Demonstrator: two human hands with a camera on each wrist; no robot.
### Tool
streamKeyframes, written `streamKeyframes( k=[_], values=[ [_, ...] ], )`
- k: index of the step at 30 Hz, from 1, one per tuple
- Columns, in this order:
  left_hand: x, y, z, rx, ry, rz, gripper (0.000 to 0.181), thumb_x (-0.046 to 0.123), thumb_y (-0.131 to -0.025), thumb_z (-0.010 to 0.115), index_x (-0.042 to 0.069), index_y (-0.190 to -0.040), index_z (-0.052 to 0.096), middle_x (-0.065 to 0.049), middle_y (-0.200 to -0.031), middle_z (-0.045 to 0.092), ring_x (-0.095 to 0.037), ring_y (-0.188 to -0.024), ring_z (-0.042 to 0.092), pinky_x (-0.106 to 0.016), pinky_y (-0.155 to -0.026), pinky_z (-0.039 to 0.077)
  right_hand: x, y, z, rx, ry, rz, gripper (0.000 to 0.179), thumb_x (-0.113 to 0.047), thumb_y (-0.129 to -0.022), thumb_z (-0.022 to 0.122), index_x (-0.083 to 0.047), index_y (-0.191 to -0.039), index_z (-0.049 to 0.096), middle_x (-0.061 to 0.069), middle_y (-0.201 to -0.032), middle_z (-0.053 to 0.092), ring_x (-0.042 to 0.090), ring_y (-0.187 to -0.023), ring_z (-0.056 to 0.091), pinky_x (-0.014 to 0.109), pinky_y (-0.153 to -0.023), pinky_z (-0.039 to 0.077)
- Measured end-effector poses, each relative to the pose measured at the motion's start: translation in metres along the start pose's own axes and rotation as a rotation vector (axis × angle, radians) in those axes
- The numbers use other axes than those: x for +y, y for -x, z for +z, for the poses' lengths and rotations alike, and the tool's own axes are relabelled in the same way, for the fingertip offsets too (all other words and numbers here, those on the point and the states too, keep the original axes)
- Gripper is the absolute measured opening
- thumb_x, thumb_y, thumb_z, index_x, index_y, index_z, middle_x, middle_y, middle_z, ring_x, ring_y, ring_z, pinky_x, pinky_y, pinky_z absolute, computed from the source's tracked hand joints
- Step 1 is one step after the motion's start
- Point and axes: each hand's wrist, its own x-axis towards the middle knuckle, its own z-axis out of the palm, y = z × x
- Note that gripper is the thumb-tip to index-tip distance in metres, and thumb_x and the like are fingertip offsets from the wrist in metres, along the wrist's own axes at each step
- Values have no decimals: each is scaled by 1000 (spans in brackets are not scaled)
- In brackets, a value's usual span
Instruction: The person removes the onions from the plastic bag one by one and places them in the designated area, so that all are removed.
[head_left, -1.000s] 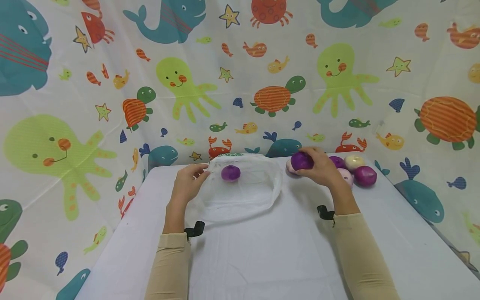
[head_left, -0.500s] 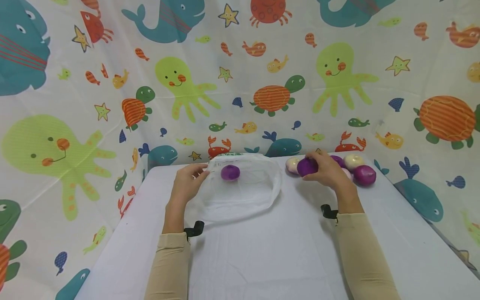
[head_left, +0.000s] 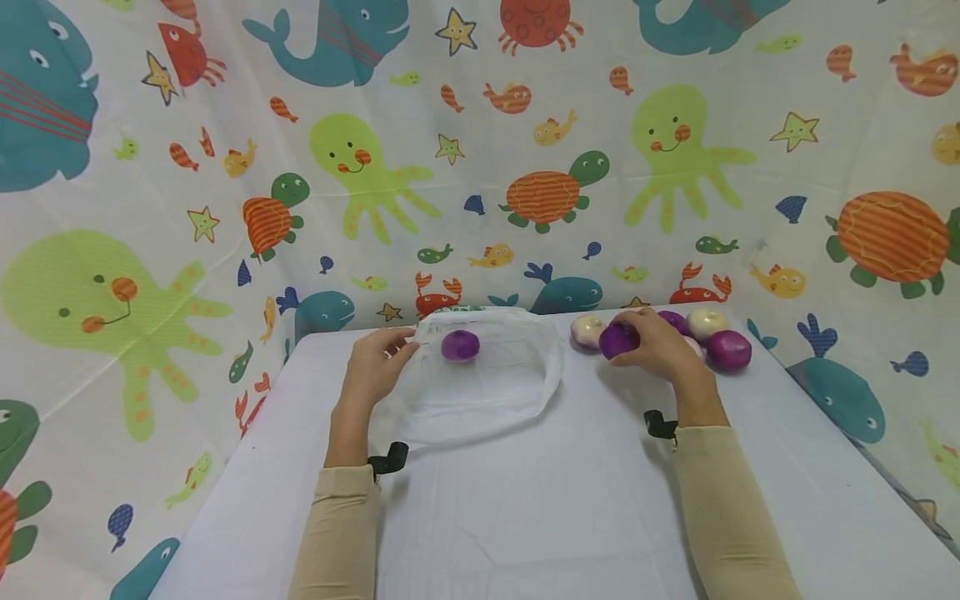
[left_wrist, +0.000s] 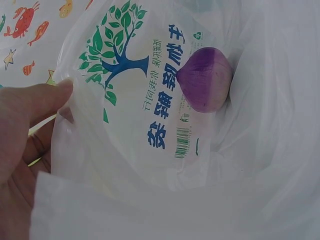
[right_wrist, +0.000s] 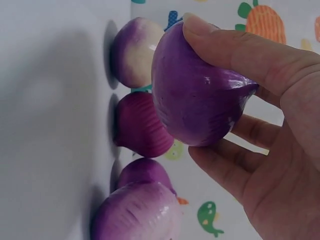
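Note:
My left hand (head_left: 375, 367) pinches the left rim of a thin white plastic bag (head_left: 480, 404), whose mouth is spread toward me. Inside the bag lies a purple onion (head_left: 460, 346); from the left wrist this onion (left_wrist: 205, 80) shows beside the printed green tree and blue lettering. My right hand (head_left: 660, 346) grips another purple onion (head_left: 618, 341) between thumb and fingers, to the right of the bag. In the right wrist view the held onion (right_wrist: 195, 95) is clear of the tabletop, its pointed tip toward the palm.
A pale onion (head_left: 587, 332) sits just left of the held one. Behind my right hand several more onions cluster, including a white one (head_left: 706, 323) and a purple one (head_left: 728, 351). A sea-animal curtain (head_left: 480, 125) hangs behind the white table (head_left: 517, 517).
My right hand has shifted right and slightly down with the onion, uncovering the pale onion on its left. The left hand and the bag stay put.

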Motion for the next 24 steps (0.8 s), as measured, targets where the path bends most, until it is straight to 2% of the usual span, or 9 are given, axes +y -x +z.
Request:
streamKeyframes(
  k=[6, 13, 18, 24],
  values=[
    [0, 0, -1, -1, -4, -3, 34, 28, -101, 70, 16, -133, 71, -6, -103, 71, -24, -94, 63, -34, -76, 58, 5, -1, 0, 2, 22, -3, 73, -31, -85, 87, -17, -149, 54, 20, -151, 42, 45, -137, 43, 70, -111, 39],
    [0, 0, -1, 4, -9, 3, 34, 27, -101, 70, 16, -133, 71, -7, -102, 71, -24, -94, 63, -35, -77, 58, 8, -2, 0, -7, 57, -6, 75, -28, -85, 87, -16, -151, 52, 22, -143, 44, 47, -131, 47, 71, -108, 42],
    [0, -1, 0, 2, -14, 0, 35, 28, -101, 70, 17, -134, 71, -6, -101, 70, -24, -93, 62, -35, -77, 58, 10, -1, 0, -33, 82, 19, 76, -28, -84, 87, -15, -151, 53, 22, -140, 47, 47, -129, 50, 71, -108, 42],
    [0, -1, -1, -3, -10, -1, 35, 28, -101, 70, 15, -134, 71, -7, -102, 71, -24, -94, 62, -34, -77, 58, 10, -1, 2, -63, 76, 62, 78, -31, -85, 87, -15, -153, 51, 24, -145, 44, 49, -134, 47, 73, -108, 39]
  ],
)
